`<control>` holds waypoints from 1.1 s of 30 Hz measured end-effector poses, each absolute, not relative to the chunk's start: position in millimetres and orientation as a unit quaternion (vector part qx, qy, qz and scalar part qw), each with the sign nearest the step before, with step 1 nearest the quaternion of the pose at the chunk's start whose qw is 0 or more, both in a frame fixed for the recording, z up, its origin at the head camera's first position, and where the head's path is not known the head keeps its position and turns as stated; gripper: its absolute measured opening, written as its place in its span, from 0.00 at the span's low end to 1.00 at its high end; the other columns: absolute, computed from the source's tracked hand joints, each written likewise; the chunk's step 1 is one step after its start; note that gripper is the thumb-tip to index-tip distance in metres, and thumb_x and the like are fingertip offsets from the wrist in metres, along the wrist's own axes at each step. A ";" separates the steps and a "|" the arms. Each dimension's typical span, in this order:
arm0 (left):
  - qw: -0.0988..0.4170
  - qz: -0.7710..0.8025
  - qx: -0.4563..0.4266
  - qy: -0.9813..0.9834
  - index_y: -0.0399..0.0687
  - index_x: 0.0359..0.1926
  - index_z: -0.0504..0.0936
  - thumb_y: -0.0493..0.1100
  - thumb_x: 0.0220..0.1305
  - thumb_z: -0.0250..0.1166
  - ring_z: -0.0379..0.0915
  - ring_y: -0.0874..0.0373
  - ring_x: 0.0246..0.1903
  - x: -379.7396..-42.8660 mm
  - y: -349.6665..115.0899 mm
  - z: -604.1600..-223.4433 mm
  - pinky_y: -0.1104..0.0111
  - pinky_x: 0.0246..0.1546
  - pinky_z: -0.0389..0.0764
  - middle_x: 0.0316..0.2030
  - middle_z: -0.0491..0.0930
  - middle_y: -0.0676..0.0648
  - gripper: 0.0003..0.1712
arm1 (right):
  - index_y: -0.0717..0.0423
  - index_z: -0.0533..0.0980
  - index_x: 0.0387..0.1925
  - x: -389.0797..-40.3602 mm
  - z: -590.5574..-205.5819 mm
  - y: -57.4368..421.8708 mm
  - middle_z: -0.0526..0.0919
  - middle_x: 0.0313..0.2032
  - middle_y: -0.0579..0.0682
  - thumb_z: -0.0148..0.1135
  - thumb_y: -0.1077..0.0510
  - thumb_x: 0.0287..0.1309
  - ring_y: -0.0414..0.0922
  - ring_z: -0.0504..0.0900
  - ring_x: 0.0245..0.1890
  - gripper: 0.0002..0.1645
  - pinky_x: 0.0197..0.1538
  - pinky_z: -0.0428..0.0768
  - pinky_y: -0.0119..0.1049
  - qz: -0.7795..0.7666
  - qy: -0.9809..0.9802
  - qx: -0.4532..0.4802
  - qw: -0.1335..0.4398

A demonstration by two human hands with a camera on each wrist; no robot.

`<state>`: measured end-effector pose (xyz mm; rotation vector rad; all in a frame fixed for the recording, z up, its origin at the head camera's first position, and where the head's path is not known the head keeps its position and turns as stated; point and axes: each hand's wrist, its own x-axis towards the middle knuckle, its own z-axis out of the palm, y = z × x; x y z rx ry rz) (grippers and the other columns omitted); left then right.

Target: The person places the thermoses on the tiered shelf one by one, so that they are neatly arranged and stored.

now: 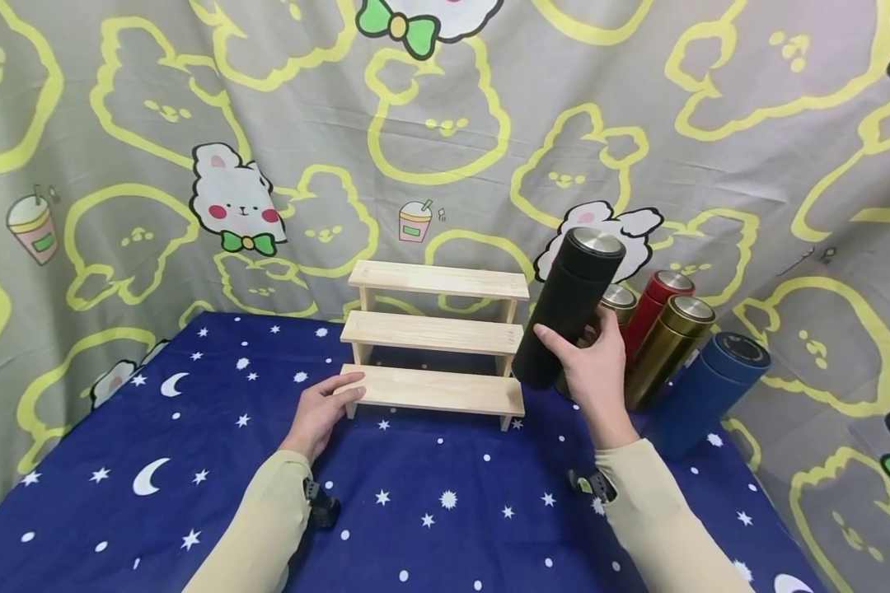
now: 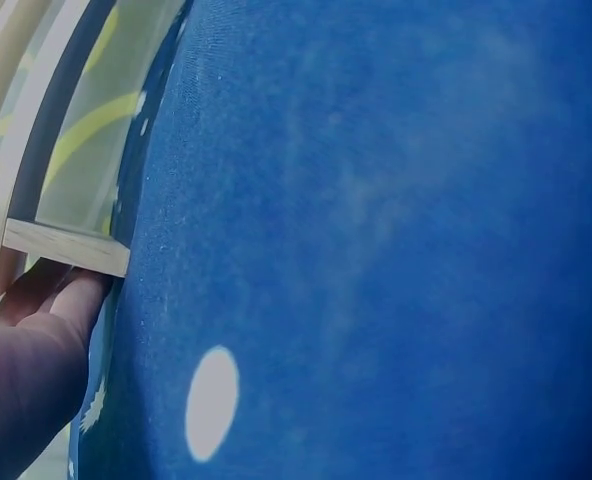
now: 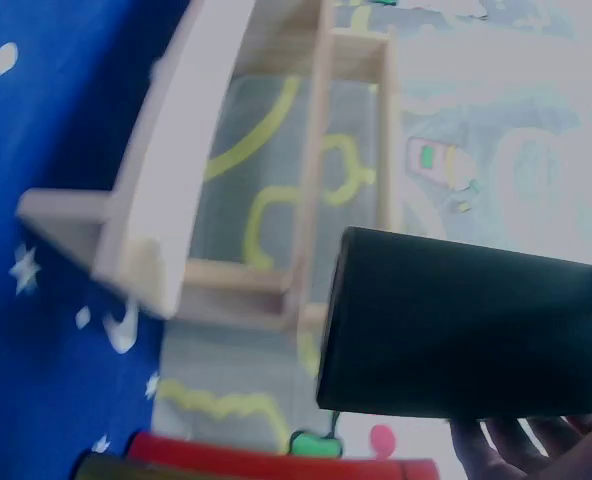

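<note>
A three-tier wooden step shelf (image 1: 433, 389) stands on the blue cloth. My left hand (image 1: 325, 412) grips the left end of its lowest board; in the left wrist view the fingers (image 2: 76, 305) lie around the end support. With my right hand (image 1: 593, 371) I hold a black thermos flask (image 1: 567, 317), fingers and thumb around its body. The flask leans with its silver lid up and to the right, its base beside the shelf's right end. Seen from the right wrist, the black flask (image 3: 466, 325) overlaps part of the shelf (image 3: 176, 170).
Right of the shelf stand a red flask (image 1: 645, 309), a gold flask (image 1: 663, 350) and a blue flask (image 1: 704, 395). Another gold-rimmed flask (image 1: 620, 298) is mostly hidden behind my right hand. A patterned curtain (image 1: 445, 123) hangs close behind the star-printed cloth (image 1: 259, 371).
</note>
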<state>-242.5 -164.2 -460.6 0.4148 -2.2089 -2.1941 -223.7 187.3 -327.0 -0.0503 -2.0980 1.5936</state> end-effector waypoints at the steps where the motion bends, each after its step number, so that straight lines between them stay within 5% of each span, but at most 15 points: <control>1: -0.001 -0.700 0.130 -0.703 0.38 0.59 0.80 0.38 0.60 0.70 0.70 0.47 0.56 -242.0 -164.0 -460.7 0.59 0.59 0.70 0.66 0.66 0.39 0.26 | 0.59 0.66 0.64 -224.2 -324.4 185.3 0.76 0.54 0.54 0.77 0.52 0.50 0.49 0.76 0.52 0.44 0.58 0.74 0.45 0.589 -0.770 -0.011 0.247; 12: -0.010 -0.690 0.129 -0.713 0.42 0.59 0.80 0.40 0.59 0.72 0.72 0.53 0.51 -241.6 -169.2 -455.2 0.70 0.49 0.74 0.65 0.68 0.43 0.26 | 0.61 0.67 0.62 -243.1 -305.1 149.4 0.76 0.54 0.54 0.78 0.54 0.50 0.49 0.76 0.50 0.41 0.55 0.76 0.43 0.625 -0.748 0.069 0.211; 23: -0.039 -0.706 0.104 -0.699 0.39 0.62 0.77 0.38 0.61 0.71 0.71 0.52 0.56 -242.7 -171.3 -456.4 0.62 0.59 0.72 0.68 0.64 0.39 0.28 | 0.55 0.65 0.65 -260.5 -299.2 124.9 0.74 0.56 0.52 0.76 0.47 0.50 0.49 0.75 0.53 0.45 0.55 0.78 0.47 0.602 -0.772 0.075 0.189; 33: -0.028 -0.703 0.113 -0.701 0.39 0.61 0.79 0.39 0.60 0.71 0.73 0.58 0.47 -241.0 -171.4 -459.1 0.75 0.42 0.76 0.65 0.67 0.41 0.27 | 0.55 0.66 0.65 -275.0 -288.1 108.6 0.73 0.55 0.52 0.76 0.47 0.51 0.48 0.73 0.53 0.44 0.54 0.77 0.46 0.595 -0.778 0.095 0.175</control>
